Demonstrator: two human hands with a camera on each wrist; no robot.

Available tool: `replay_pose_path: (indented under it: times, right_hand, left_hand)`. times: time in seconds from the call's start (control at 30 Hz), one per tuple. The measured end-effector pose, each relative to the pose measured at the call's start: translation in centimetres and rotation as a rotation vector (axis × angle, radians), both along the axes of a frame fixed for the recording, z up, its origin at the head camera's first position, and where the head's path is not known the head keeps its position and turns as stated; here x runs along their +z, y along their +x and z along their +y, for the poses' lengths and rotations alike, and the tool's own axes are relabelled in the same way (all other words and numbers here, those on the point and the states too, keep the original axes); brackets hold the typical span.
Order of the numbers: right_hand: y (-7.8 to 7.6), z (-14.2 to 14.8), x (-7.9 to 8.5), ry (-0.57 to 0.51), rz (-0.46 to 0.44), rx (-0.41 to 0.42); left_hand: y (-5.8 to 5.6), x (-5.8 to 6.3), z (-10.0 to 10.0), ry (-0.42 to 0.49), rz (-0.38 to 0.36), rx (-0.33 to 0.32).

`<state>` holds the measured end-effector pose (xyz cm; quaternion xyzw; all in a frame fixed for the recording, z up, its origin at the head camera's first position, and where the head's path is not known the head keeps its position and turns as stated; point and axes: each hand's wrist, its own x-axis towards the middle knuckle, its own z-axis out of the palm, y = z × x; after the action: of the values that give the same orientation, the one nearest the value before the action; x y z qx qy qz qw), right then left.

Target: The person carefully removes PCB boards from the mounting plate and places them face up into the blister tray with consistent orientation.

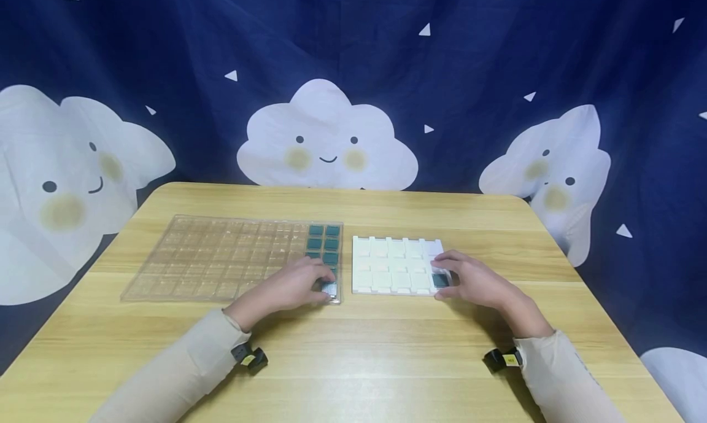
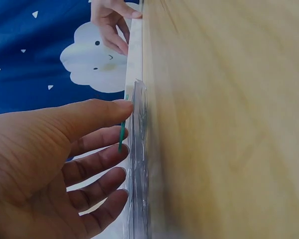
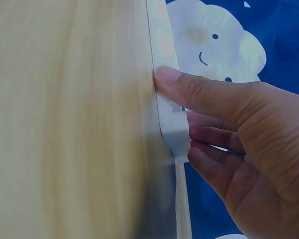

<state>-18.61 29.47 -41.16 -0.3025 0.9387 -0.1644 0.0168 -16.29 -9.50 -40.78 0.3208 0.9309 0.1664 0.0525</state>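
Observation:
My left hand (image 1: 298, 283) is at the front right corner of a clear plastic tray (image 1: 221, 297). Thumb and fingertips pinch a thin square chip (image 1: 329, 290), whose face shows a silvery grid; in the left wrist view the green edge of this chip (image 2: 122, 137) stands tilted over the tray's rim. Several dark green chips (image 1: 331, 244) lie in the tray's two right columns. My right hand (image 1: 476, 280) holds the right end of a white slotted tray (image 1: 381, 282), thumb at its front edge, fingers at the far side. Between them a green chip (image 1: 440, 280) sits in the corner slot.
Both trays lie side by side on a light wooden table (image 1: 353, 361), the clear one at left. Many of its cells are bare. A blue curtain (image 1: 353, 42) with clouds hangs behind the table. Each sleeve carries a black wrist camera (image 1: 251, 357).

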Motion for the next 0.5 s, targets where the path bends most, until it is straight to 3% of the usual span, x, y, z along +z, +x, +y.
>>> replay_pose_path:
  times: [0.5]
  right_hand:
    - [-0.01, -0.01, 0.1, -0.003, -0.007, 0.002]
  left_hand:
    - [0.02, 0.07, -0.1, 0.024, -0.011, -0.016]
